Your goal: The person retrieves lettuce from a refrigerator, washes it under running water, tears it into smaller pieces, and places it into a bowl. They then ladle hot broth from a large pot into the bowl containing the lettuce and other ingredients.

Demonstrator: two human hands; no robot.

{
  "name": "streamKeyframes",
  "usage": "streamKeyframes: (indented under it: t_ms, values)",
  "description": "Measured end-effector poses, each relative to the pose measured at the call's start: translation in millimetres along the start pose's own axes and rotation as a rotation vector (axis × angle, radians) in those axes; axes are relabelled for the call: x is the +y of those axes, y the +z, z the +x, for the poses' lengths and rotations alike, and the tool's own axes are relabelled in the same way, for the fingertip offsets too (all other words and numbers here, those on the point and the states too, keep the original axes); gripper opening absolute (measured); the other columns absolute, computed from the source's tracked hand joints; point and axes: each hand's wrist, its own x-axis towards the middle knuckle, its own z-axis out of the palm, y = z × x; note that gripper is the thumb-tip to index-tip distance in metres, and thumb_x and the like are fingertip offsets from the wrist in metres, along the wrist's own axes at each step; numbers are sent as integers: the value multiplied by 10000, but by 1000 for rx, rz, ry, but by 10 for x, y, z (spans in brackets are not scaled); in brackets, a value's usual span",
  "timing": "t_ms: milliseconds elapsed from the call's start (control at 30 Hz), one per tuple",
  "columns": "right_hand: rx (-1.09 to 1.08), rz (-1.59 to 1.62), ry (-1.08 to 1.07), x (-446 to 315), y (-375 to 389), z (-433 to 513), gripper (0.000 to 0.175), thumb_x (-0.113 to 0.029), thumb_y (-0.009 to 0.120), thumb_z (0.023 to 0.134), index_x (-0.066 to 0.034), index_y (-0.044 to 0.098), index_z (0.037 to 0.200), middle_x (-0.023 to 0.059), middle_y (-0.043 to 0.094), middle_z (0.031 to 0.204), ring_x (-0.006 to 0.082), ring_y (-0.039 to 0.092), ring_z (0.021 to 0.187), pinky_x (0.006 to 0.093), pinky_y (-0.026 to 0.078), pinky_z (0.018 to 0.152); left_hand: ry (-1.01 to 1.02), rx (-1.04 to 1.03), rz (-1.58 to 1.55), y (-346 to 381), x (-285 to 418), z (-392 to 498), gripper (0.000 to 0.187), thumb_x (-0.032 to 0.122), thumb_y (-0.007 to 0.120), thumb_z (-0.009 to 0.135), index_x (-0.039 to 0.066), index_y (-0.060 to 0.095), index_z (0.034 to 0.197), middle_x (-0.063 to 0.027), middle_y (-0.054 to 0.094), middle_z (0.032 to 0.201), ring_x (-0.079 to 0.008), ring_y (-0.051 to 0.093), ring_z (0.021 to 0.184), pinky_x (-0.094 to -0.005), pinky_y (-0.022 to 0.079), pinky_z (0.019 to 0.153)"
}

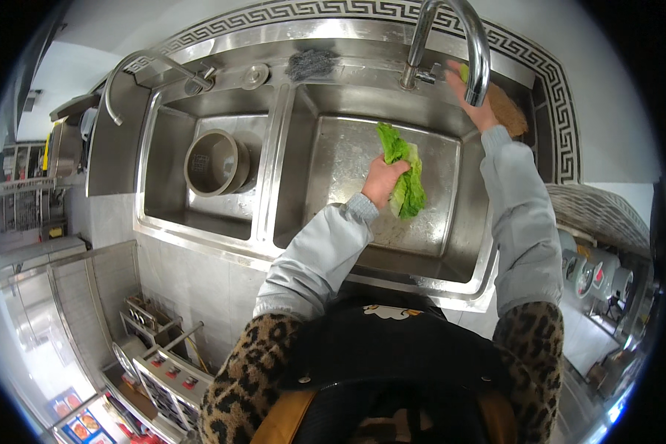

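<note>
My left hand (382, 180) is closed around a bunch of green leaf lettuce (412, 194) above the right basin (338, 161) of a stainless steel double sink. The leaves stick out above and below the fist. My right hand (473, 102) reaches to the back right corner, beside the lever (427, 76) of the chrome gooseneck faucet (479, 61). The faucet's spout partly covers that hand, and its fingers are blurred. Whether they touch the lever or hold anything, I cannot tell. A small yellow-green thing (464, 72) shows next to the fingers. No water stream is visible under the spout.
A round brownish-grey pot (213, 164) sits in the left basin (166, 188). Behind the sink lie a dark scouring pad (311, 64) and a round metal drain piece (255, 76). A second faucet (111, 94) arches at the left. Something brown and fibrous (508, 111) is beyond my right wrist.
</note>
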Motion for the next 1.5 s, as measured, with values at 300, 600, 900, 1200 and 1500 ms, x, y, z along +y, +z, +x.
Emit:
streamKeyframes:
  t_ms: [300,600,900,1200,1500]
  values:
    - [-132,-257,7,238,169,90,261,-324,558,900,-152,671,1060,69,676,990,234,627,908,314,470,804,-13,39,-72,28,-33,-71,248,35,626,790,-26,567,1023,-78,632,886,-176,619,761,-312,516,687]
    - [-243,-364,97,-163,-14,-194,298,-198,529,933,-128,570,1219,98,635,1082,170,579,955,279,442,858,-11,-26,-28,210,-101,33,194,36,620,809,-35,572,983,-95,638,896,-179,623,781,-313,519,698]
    - [-224,-543,101,-391,-151,-366,369,-298,481,898,-223,533,1256,155,611,1088,335,569,989,401,446,850,23,-19,-78,209,-192,170,190,28,609,796,-45,582,969,-106,643,876,-205,630,759,-339,522,681]
    - [-293,-282,-105,-209,61,-201,406,-36,496,891,-117,494,1289,140,523,1270,278,484,1191,323,367,1008,47,25,-84,219,-64,287,191,25,598,798,-42,590,976,-109,643,881,-208,633,743,-340,530,662]
    - [-271,-351,-210,-242,61,-264,411,-48,514,873,-111,503,1279,136,534,1259,281,495,1180,306,380,997,34,47,-102,220,-14,216,194,35,603,803,-44,589,980,-105,642,892,-203,634,755,-335,533,664]
